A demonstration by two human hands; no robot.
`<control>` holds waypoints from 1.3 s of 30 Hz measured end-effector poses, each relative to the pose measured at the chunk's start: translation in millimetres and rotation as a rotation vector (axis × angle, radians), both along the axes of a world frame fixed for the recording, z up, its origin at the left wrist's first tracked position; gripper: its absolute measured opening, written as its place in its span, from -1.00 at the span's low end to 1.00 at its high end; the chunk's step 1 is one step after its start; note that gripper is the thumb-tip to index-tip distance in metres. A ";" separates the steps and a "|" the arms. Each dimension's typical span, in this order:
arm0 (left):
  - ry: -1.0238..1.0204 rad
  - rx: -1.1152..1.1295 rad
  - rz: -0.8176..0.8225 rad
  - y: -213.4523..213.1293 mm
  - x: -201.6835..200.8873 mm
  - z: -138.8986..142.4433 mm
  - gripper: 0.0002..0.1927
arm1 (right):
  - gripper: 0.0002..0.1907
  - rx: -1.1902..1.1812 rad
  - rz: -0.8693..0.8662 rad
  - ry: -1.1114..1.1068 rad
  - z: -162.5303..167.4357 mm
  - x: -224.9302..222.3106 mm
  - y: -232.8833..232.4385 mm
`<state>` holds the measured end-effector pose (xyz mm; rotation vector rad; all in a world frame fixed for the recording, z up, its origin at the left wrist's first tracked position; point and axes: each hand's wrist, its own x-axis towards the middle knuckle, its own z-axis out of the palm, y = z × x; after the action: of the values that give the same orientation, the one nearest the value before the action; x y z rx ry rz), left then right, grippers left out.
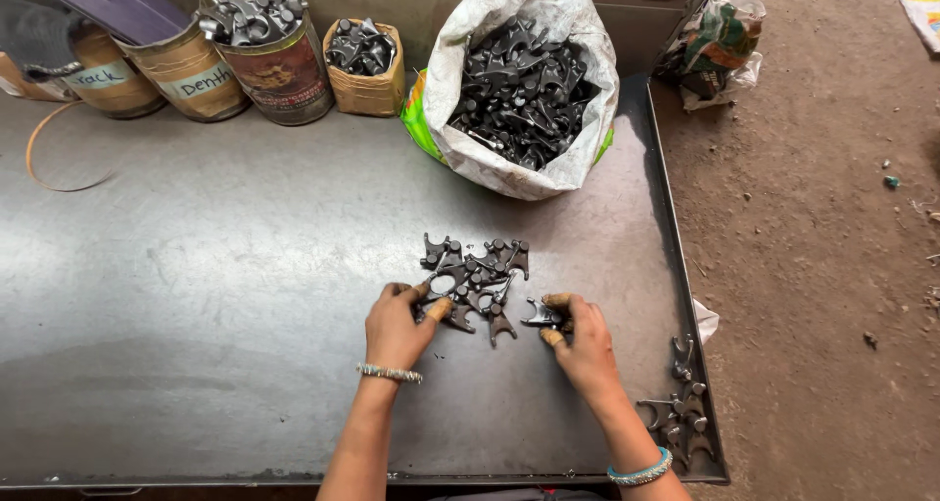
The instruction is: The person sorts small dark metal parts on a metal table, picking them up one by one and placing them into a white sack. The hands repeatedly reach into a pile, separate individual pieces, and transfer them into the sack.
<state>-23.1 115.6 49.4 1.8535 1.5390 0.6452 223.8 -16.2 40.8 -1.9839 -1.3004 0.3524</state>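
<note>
Pinching a single dark metal forked part [541,315] off the sheet: right hand [586,349], thumb and forefinger closed on it, just right of the main pile. Fingertips look taped or capped in tan. Beaded bracelet on that wrist.

Left hand [395,327] sits on the near-left edge of the loose pile of forked parts [477,276], fingers curled, thumb touching one piece; can't tell if anything is actually gripped. Bracelet on that wrist too.

Small separate cluster of the same parts [681,408] at the near-right corner of the steel table [215,295], against its raised rim, well apart from the pile.

Mid table is bare scuffed steel; a thin orange strap loop [54,158] lies at the far left.

Far edge: open white woven sack [519,80] full of the same forgings, directly behind the pile. Left of it a small cardboard box [364,65] of parts, then a tin can [269,55] heaped with parts, then two more labelled cans [147,65]; one has a purple flat thing across its top.

Dirt floor [822,227] to the right, crumpled bag [720,36] beside the table corner
</note>
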 end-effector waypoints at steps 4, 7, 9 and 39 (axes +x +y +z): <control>-0.040 0.394 0.143 -29.6 -3.5 -3.2 -0.62 | -0.68 -0.001 -0.077 0.320 -14.1 15.0 5.4; -0.323 0.254 0.229 -58.1 7.6 -15.0 -0.69 | -0.77 0.092 0.010 0.923 -15.9 19.0 5.7; -0.772 -0.191 0.210 -73.3 24.0 -25.5 -0.68 | -0.75 -0.011 0.148 1.091 -12.0 10.2 6.8; -1.298 -0.956 0.192 -67.1 28.7 -23.3 -0.64 | -0.71 -0.030 0.243 0.149 27.8 -42.6 31.2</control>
<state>5.6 48.5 26.1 0.3314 0.8113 0.7507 181.2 15.0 68.5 -1.7891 -1.4486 0.6266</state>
